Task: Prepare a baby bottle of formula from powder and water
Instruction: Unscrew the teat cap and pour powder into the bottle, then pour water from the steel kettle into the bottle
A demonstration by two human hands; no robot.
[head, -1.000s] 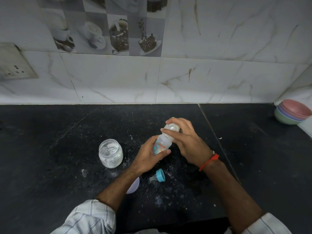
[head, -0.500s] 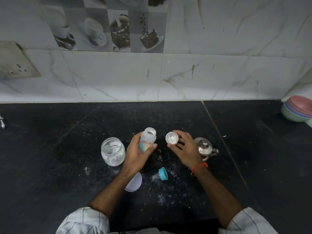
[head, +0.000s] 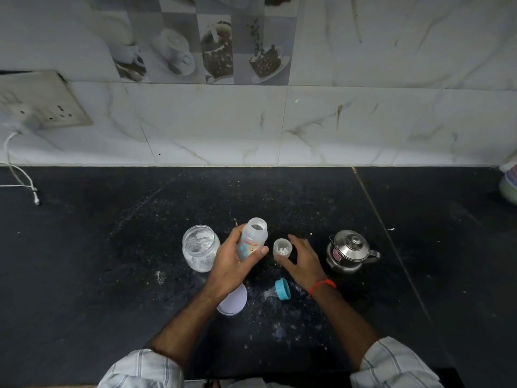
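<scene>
My left hand [head: 228, 266] grips the clear baby bottle [head: 252, 240] upright just above the black counter [head: 112, 247]; the bottle's mouth is uncovered. Just to its right, a small clear cap [head: 282, 247] with white powder specks inside stands on the counter. My right hand [head: 303, 260] lies around the cap with relaxed, spread fingers, thumb and forefinger on either side of it. A glass jar [head: 200, 247] holding white powder stands open left of the bottle. A steel kettle [head: 351, 250] stands to the right of my right hand.
A teat with a blue ring [head: 281, 289] lies on its side between my wrists, and a lilac lid [head: 233, 302] rests under my left forearm. Powder is spilled around them. Stacked bowls [head: 510, 186] sit at the right edge; a white cable [head: 19, 180] hangs at far left.
My right hand lifted the clear cap off the bottle, carried it right and set it on the counter. The left hand turned the bottle upright. The kettle came into view.
</scene>
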